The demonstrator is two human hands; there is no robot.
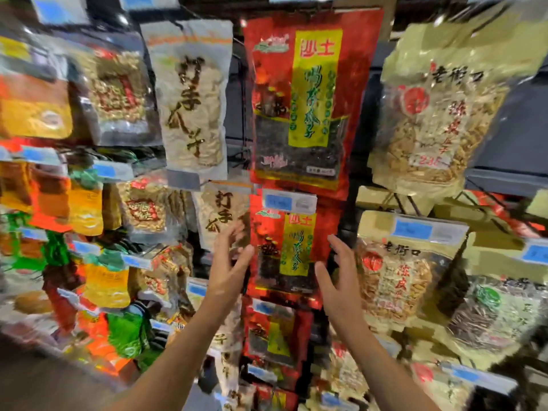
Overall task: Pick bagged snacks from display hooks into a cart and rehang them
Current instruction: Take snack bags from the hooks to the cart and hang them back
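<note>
Hands, left hand (pixel 229 262) and right hand (pixel 333 277), are open, holding nothing, either side of the red bag (pixel 284 250); better grip both edges, then lift off its hook.

bright, even store light falls from above, with white glare on the glossy snack bags (pixel 430 114) at upper right. the whole picture is smeared and blocky; the left edge blurs most. wide-angle bending tilts the outer bags, and the lower corners go dim.
</note>
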